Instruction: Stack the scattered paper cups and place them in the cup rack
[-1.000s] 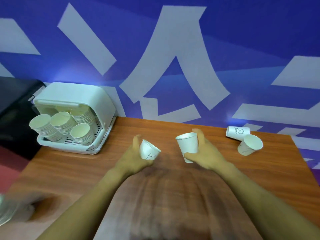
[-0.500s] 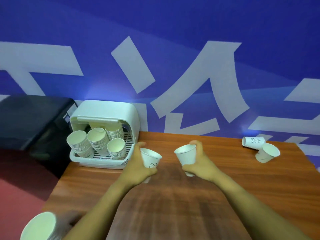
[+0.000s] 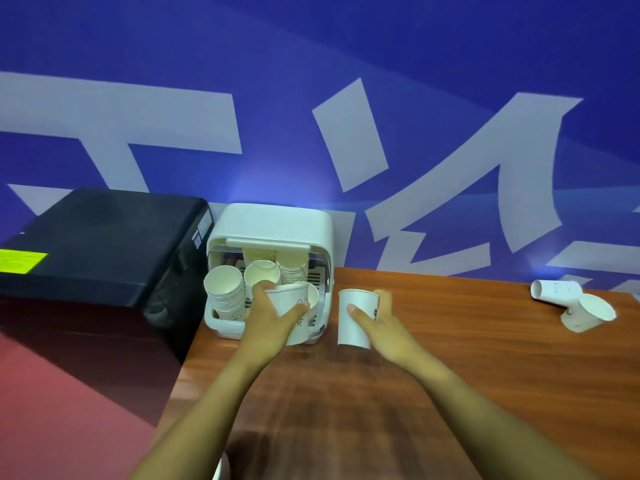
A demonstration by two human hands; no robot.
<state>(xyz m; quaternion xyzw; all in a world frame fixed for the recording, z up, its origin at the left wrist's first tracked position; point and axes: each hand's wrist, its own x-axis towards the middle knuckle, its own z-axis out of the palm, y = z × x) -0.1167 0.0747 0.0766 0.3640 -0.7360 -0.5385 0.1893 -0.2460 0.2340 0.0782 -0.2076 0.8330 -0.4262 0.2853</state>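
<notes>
The white cup rack (image 3: 273,226) stands at the table's far left corner, its front open, with several stacks of paper cups (image 3: 224,292) lying inside. My left hand (image 3: 268,322) grips a white paper cup (image 3: 290,306) right in front of the rack's opening, over the front stack. My right hand (image 3: 379,327) grips a second paper cup (image 3: 355,317), upright, just right of the rack. Two loose cups lie on their sides at the far right: one (image 3: 554,291) near the wall, one (image 3: 588,313) in front of it.
The brown wooden table (image 3: 450,375) ends in a left edge just below the rack, with red floor (image 3: 69,393) beyond. A black box (image 3: 104,240) with a yellow label sits left of the rack. A blue wall with white shapes is behind.
Both hands moved left and away toward the rack with their cups. My left hand's cup now sits in front of the rack's opening. The view swung left.
</notes>
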